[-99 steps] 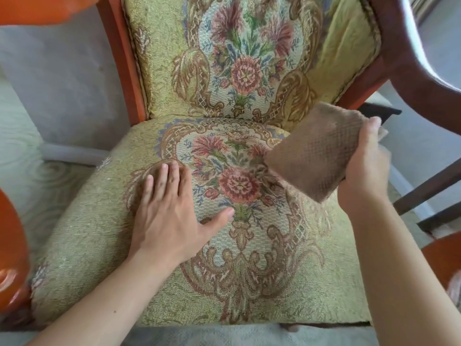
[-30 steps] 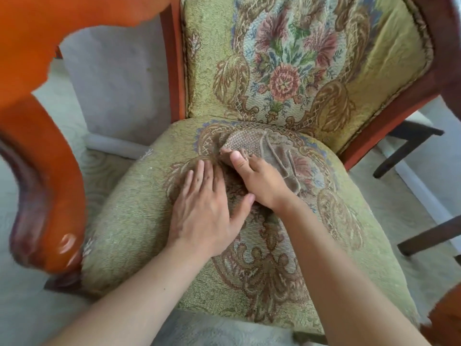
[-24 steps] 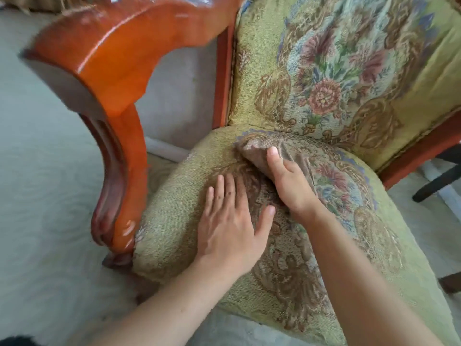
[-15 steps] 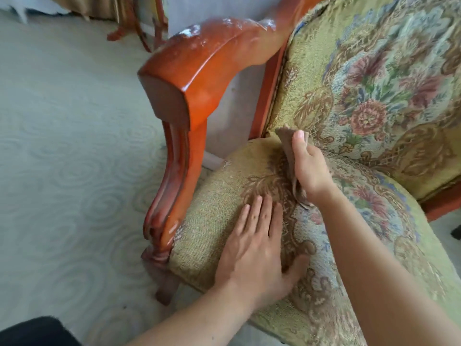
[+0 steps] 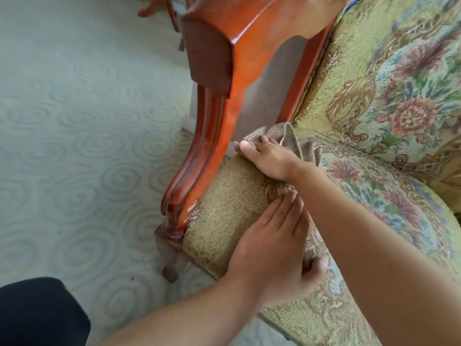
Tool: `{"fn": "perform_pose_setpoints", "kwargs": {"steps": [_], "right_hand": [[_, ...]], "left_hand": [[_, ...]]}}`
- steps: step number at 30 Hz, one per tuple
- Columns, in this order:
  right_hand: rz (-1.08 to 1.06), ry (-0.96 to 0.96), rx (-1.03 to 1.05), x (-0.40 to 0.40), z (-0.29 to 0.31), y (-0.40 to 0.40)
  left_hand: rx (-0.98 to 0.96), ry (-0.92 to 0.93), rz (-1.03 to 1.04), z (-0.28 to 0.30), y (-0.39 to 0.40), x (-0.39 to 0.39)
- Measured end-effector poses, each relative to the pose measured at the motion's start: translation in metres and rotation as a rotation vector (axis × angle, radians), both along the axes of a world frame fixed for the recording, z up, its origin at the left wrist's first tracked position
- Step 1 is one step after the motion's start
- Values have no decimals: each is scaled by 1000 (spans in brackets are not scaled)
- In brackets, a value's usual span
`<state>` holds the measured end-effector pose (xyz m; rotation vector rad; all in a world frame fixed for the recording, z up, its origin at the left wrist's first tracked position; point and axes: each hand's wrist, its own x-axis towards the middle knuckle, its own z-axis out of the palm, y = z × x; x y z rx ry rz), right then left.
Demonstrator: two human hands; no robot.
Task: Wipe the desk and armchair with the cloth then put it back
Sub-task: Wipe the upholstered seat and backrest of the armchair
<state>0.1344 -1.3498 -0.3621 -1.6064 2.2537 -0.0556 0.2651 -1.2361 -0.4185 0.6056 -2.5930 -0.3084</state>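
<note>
**Cloth worked along the seat's edge, armchair wipe under way**

The job looked to be in its armchair stage. The armchair [image 5: 361, 186] filled the right half of the frame, and the brown cloth [image 5: 277, 134] lay on its floral seat at centre frame, bunched up against the gap below the orange wooden armrest [image 5: 224, 58]. No desk was in view, so whether it had been wiped could not be told. Judging by where the cloth sat, the near-left edge of the seat was being done; the armrest, the backrest at upper right and the return of the cloth to its place all seemed left to do.

The right hand [image 5: 269, 158] reached in from the lower right and pressed down on the cloth, its fingers bent over the folded fabric and gripping it, the thumb pointing toward the armrest post. The left hand [image 5: 274, 248], coming in from the bottom of the frame, lay flat on the seat upholstery just below the right hand, fingers straight and close together, thumb spread to the right; it held nothing and appeared to brace the person. The pale patterned carpet [image 5: 74, 146] covered the left of the frame.
</note>
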Motion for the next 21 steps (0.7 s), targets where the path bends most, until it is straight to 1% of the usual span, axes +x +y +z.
{"fn": "perform_pose_setpoints", "kwargs": {"steps": [4, 7, 9, 11, 13, 16, 19, 21], "right_hand": [[73, -86, -9, 10, 5, 16], [171, -123, 9, 25, 3, 30], [205, -133, 6, 37, 2, 40], [229, -126, 29, 47, 2, 47], [234, -136, 55, 58, 3, 54], [237, -204, 53, 69, 4, 67], [239, -281, 72, 75, 7, 75], [232, -288, 86, 75, 12, 76]], "left_hand": [[-34, 30, -58, 2, 1, 4], [-21, 86, -162, 5, 0, 10], [-23, 87, -222, 9, 1, 18], [-68, 62, -264, 10, 3, 25], [-107, 28, -318, 6, 6, 33], [-130, -25, -346, 0, 9, 43], [-123, -15, -366, 0, 12, 46], [-136, 3, -384, 1, 13, 43]]}}
